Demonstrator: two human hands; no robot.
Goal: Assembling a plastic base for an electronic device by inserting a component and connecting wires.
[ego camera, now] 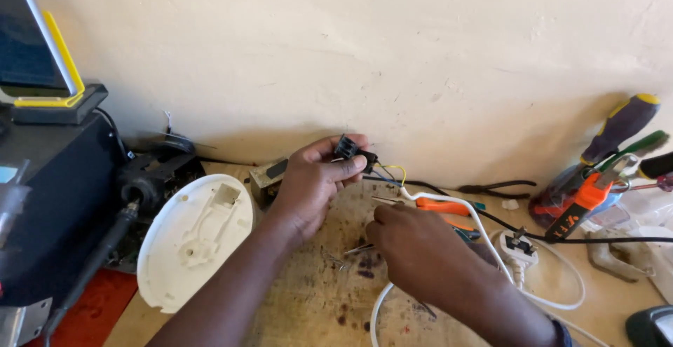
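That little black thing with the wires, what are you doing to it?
The left hand pinches a small black part with thin coloured wires hanging from it. The right hand rests on the worktable beside a white cable. A round white cover lies upside down nearby.

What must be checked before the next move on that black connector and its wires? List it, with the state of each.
1. Left hand pinches the black connector firmly: ok.
2. Coloured wires run from the connector into the white cable: ok.
3. Right hand has a thin metal tool in its grip: cannot tell, the fingers hide it.
4. White plug lies loose on the bench, in no socket: ok.
5. Small screws on the bench stay within reach: ok.
6. White round cover lies clear of both hands: ok.
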